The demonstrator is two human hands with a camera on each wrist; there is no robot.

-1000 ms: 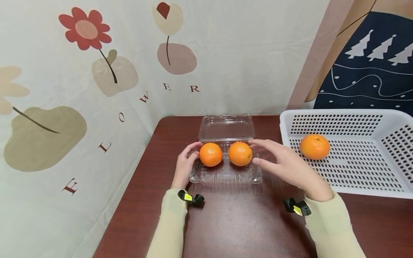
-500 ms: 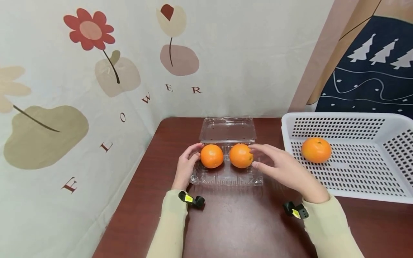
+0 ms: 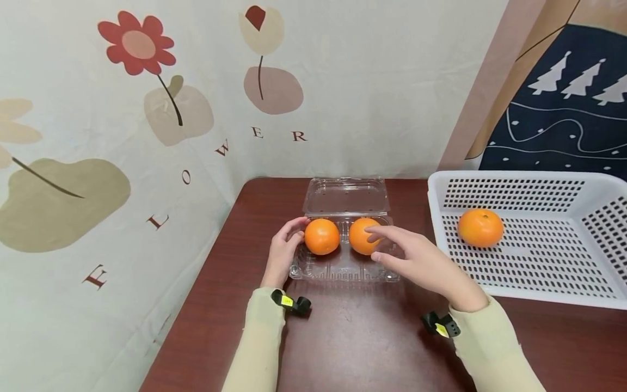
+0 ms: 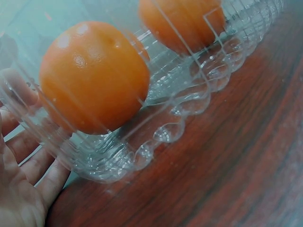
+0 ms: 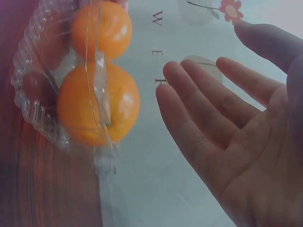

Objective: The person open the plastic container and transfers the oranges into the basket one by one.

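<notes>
A clear plastic clamshell box (image 3: 333, 272) lies on the table with its lid (image 3: 345, 196) folded back. Inside are two oranges side by side, the left orange (image 3: 321, 237) and the right orange (image 3: 360, 237). My left hand (image 3: 284, 249) rests at the box's left side, its fingers against the outside of the wall in the left wrist view. My right hand (image 3: 416, 258) hovers at the box's right side, partly covering the right orange in the head view. Its fingers are extended and hold nothing; the right wrist view shows the palm (image 5: 255, 165) apart from the fruit.
To the right stands a white perforated basket (image 3: 539, 267) with one orange (image 3: 480, 228) in it. A printed cloth (image 3: 367, 109) hangs behind the dark red table (image 3: 352, 337). Both wrists wear small black devices.
My right hand has moved left and slightly forward from beside the right orange, now overlapping it in the head view. My left hand and both boxed oranges look unchanged; the view has shifted slightly.
</notes>
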